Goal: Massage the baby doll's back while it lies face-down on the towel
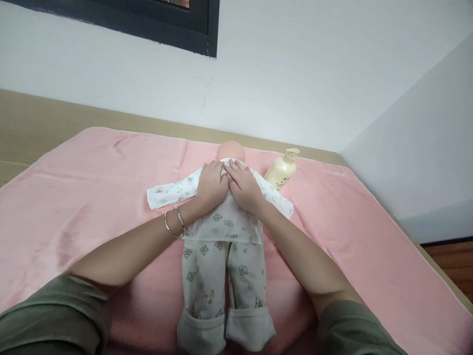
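Observation:
A baby doll [231, 149] lies on a pink sheet, its rounded head at the far end and its face not visible. It wears a white printed top [229, 222] with both sleeves spread out and matching printed trousers [207, 276] with turned-up cuffs. My left hand [213, 185] rests flat on the upper part of the top, fingers stretched toward the head. Beside it, my right hand [244, 185] lies flat on the top as well, the two hands touching or nearly so at the middle. Two silver bangles [173, 222] circle my left wrist.
A cream pump bottle [283, 169] leans at a tilt just right of the doll's right-hand sleeve. The pink sheet [121, 182] covers most of a wooden surface [33, 116]. White walls [277, 74] rise behind and at right, with a dark window frame [177, 24] above.

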The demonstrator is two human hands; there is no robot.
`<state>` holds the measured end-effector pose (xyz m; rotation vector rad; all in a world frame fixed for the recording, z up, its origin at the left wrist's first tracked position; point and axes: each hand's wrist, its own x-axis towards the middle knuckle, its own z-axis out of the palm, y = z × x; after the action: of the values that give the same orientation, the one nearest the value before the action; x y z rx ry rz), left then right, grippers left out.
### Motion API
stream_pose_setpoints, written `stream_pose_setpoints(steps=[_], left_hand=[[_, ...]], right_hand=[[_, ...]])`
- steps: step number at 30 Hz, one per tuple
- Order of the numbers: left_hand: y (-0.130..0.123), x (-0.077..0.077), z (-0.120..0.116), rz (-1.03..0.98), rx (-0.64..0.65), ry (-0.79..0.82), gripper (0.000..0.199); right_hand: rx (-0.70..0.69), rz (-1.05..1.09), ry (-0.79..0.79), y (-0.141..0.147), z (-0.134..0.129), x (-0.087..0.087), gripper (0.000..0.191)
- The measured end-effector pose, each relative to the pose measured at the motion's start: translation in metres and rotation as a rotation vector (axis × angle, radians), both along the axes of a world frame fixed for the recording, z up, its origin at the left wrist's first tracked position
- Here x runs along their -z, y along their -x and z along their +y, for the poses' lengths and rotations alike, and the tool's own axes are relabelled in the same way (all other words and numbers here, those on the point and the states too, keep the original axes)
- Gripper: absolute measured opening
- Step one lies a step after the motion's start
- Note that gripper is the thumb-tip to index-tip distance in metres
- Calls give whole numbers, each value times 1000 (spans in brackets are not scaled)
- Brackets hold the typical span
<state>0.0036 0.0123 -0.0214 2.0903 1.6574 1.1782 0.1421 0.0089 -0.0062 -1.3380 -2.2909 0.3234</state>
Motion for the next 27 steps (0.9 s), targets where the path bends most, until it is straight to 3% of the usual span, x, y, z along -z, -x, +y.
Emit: stream_pose_setpoints(steps=[4,8,15,20,22,27], left_hand=[[2,5,1,52,-2,-23,43],[3,13,0,-20,-17,-35,46],[2,24,-2,-205,-29,-88,44],[4,24,-2,-264,-72,-145,43],[4,23,-2,-276,-81,-136,44],[7,21,-4,-352,-39,-92,39]], right_hand=[[109,13,38,-8,12,2,60],[220,29,-6,-6,9,9,62],[249,63,-120,-3,4,17,53],[264,4,-161,-4,-5,10,51],[212,-106,-204,1,-17,6,53],[-111,-211,-221,13,-37,0,54]])
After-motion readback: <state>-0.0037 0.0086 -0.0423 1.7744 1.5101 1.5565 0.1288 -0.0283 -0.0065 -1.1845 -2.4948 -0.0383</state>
